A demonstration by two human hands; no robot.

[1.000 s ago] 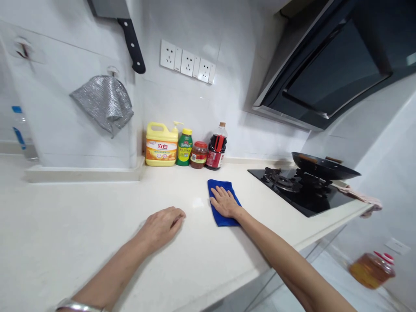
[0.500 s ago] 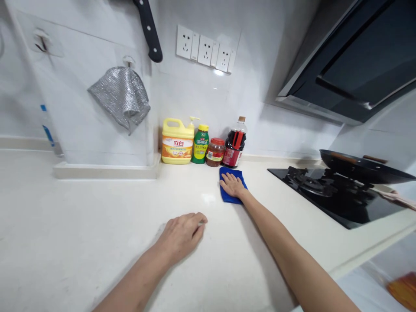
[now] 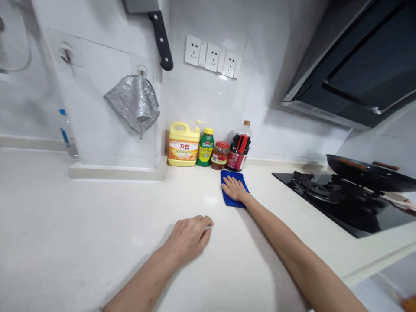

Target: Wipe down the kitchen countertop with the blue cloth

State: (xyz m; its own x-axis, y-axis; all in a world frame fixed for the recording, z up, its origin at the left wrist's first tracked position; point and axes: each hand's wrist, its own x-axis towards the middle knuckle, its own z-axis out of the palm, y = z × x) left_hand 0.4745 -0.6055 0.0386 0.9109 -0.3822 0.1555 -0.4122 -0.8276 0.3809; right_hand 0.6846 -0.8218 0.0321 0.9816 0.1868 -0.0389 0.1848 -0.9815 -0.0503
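Observation:
My right hand (image 3: pixel 234 188) lies flat with fingers stretched out on a folded blue cloth (image 3: pixel 229 201), pressing it to the white countertop (image 3: pixel 97 216) just in front of a dark sauce bottle (image 3: pixel 239 146). My left hand (image 3: pixel 191 236) rests palm down on the bare counter nearer to me, fingers loosely curled, holding nothing.
A yellow detergent jug (image 3: pixel 183 150), a green bottle (image 3: pixel 205 147) and a red-lidded jar (image 3: pixel 220 155) stand in a row against the wall. A black gas hob (image 3: pixel 341 203) with a wok (image 3: pixel 367 172) is at the right. A silver cloth (image 3: pixel 134 102) and a cleaver (image 3: pixel 159 30) hang above.
My right hand slid the blue cloth away from me toward the bottles at the wall. My left hand stayed resting on the counter. The view shifted left and forward.

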